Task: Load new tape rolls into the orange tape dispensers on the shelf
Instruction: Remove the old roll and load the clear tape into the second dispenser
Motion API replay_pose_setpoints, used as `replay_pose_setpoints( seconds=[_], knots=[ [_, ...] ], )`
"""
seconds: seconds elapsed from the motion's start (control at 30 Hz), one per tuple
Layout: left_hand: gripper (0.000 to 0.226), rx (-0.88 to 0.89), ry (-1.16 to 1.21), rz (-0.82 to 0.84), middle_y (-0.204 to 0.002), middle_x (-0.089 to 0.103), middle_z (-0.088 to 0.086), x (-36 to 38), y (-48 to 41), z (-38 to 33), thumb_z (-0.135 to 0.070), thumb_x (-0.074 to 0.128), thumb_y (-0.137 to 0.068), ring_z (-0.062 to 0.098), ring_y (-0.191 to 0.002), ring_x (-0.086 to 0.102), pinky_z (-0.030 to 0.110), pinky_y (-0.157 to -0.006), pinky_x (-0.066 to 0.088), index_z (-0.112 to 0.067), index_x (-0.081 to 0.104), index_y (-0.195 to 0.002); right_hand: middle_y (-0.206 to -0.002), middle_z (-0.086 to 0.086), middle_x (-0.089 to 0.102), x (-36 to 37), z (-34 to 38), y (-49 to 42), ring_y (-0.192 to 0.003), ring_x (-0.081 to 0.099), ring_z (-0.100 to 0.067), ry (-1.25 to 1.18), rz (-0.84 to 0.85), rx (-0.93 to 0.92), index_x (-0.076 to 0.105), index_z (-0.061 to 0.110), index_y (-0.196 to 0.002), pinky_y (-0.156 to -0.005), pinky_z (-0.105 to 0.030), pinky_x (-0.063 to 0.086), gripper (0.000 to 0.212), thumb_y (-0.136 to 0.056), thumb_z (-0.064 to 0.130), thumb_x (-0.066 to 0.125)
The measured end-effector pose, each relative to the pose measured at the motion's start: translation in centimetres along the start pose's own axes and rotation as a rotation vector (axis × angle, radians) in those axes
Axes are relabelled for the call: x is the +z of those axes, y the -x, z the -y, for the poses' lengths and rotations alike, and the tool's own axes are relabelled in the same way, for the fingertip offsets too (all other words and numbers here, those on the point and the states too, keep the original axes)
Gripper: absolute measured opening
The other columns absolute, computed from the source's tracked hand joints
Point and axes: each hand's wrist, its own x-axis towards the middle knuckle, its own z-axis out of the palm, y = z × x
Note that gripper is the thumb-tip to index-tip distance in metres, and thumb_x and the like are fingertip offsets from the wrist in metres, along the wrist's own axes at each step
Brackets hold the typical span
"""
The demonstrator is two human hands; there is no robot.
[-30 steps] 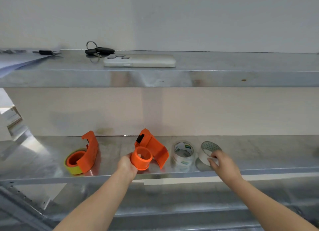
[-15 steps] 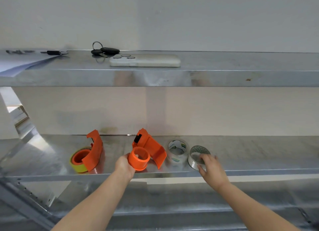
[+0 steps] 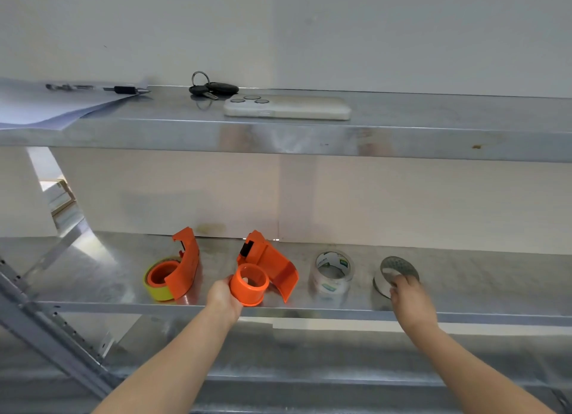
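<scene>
The left hand (image 3: 223, 299) grips an empty orange dispenser (image 3: 264, 266); the right hand (image 3: 408, 299) holds a grey tape roll (image 3: 399, 266).

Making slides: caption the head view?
Left hand grips empty orange dispenser; right hand holds grey tape roll on metal shelf.
</scene>
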Motion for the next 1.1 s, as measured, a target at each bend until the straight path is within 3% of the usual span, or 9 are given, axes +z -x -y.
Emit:
replay_pose_setpoints(
  seconds=[0.07, 0.13, 0.27, 0.4, 0.53, 0.7, 0.87, 1.0, 1.1],
  knots=[
    [0.028, 0.009, -0.001, 0.001, -0.123, 0.056, 0.023, 0.0, -0.2, 0.0, -0.011, 0.032, -0.098, 0.034, -0.124, 0.051, 0.051, -0.107, 0.039, -0.001, 0.058, -0.103, -0.125, -0.018, 0.055, 0.0, 0.5, 0.1, -0.114, 0.049, -0.036, -0.007, -0.066, -0.050, 0.051, 0.006, -0.121, -0.100, -0.041, 0.036, 0.037, -0.087, 0.018, 0.055],
    [0.026, 0.005, -0.018, -0.007, -0.120, 0.056, 0.022, 0.1, -0.4, 0.1, -0.011, 0.032, -0.098, 0.033, -0.118, 0.054, 0.053, -0.107, 0.038, -0.004, 0.057, -0.095, -0.127, -0.019, 0.054, 0.2, 1.7, 0.3, -0.119, 0.048, -0.038, -0.081, -0.113, -0.195, 0.052, 0.006, -0.123, -0.105, -0.046, 0.033, 0.049, -0.080, 0.023, 0.066],
    [0.025, 0.002, -0.033, -0.022, -0.112, 0.056, 0.021, 0.4, -0.2, 0.4, -0.011, 0.034, -0.097, 0.032, -0.105, 0.055, 0.053, -0.106, 0.039, -0.008, 0.054, -0.082, -0.142, -0.011, 0.043, 1.1, 6.5, 0.9, -0.136, 0.032, -0.031, -0.099, 0.071, -0.508, 0.046, 0.017, -0.133, -0.113, -0.040, 0.025, 0.064, -0.076, 0.036, 0.067],
    [0.022, -0.004, -0.026, -0.033, -0.112, 0.056, 0.021, 0.3, 0.0, 0.6, -0.013, 0.036, -0.097, 0.034, -0.112, 0.055, 0.054, -0.105, 0.040, -0.009, 0.054, -0.084, -0.141, -0.005, 0.044, 2.1, 10.2, 0.4, -0.129, 0.040, -0.026, -0.109, 0.271, -0.326, 0.035, 0.022, -0.137, -0.108, -0.034, 0.031, 0.057, -0.084, 0.027, 0.055],
    [0.023, -0.003, -0.026, -0.033, -0.111, 0.057, 0.021, 0.3, 0.3, 0.5, -0.013, 0.035, -0.096, 0.032, -0.106, 0.056, 0.054, -0.105, 0.041, -0.009, 0.054, -0.085, -0.128, -0.010, 0.058, 1.3, 11.3, -0.9, -0.116, 0.054, -0.029, -0.200, 0.272, -0.204, 0.052, 0.013, -0.125, -0.096, -0.034, 0.045, 0.036, -0.090, 0.018, 0.049],
    [0.023, -0.021, -0.043, -0.026, -0.112, 0.058, 0.022, 0.5, 0.4, 0.4, -0.015, 0.034, -0.095, 0.036, -0.115, 0.056, 0.056, -0.103, 0.041, -0.009, 0.054, -0.086, -0.069, -0.011, 0.059, -2.2, 12.2, -1.4, -0.079, 0.057, -0.031, -0.669, 0.082, -0.156, 0.062, 0.004, -0.078, -0.062, -0.030, 0.034, 0.017, -0.086, 0.018, 0.057],
    [0.042, -0.022, 0.060, 0.016, -0.117, 0.059, 0.020, 2.0, 0.7, 0.3, -0.038, 0.039, -0.095, 0.034, -0.113, 0.058, 0.051, -0.096, 0.045, -0.007, 0.046, -0.123, -0.091, 0.000, 0.065, -4.4, 14.6, -0.5, -0.088, 0.057, -0.015, -0.882, 0.012, -0.230, 0.066, 0.009, -0.098, -0.068, -0.020, 0.039, 0.019, -0.084, 0.020, 0.062],
    [0.050, 0.010, -0.015, 0.139, -0.069, 0.074, 0.015, 3.4, 1.0, -0.1, -0.053, 0.046, -0.088, 0.030, -0.070, 0.068, 0.040, -0.066, 0.053, -0.004, 0.050, -0.098, -0.110, -0.006, 0.067, -2.9, 15.5, 1.1, -0.104, 0.058, -0.017, -0.783, 0.071, -0.364, 0.066, 0.003, -0.108, -0.083, -0.014, 0.036, 0.030, -0.080, 0.015, 0.068],
    [0.062, 0.021, -0.119, 0.292, -0.078, 0.076, 0.019, 3.9, 1.5, -0.4, -0.060, 0.045, -0.085, 0.032, -0.071, 0.073, 0.038, -0.060, 0.058, -0.002, 0.058, -0.102, -0.108, -0.011, 0.069, -1.6, 15.2, 2.4, -0.103, 0.060, -0.021, -0.778, 0.110, -0.412, 0.067, 0.004, -0.104, -0.084, -0.018, 0.040, 0.026, -0.080, 0.013, 0.068]
  ],
)
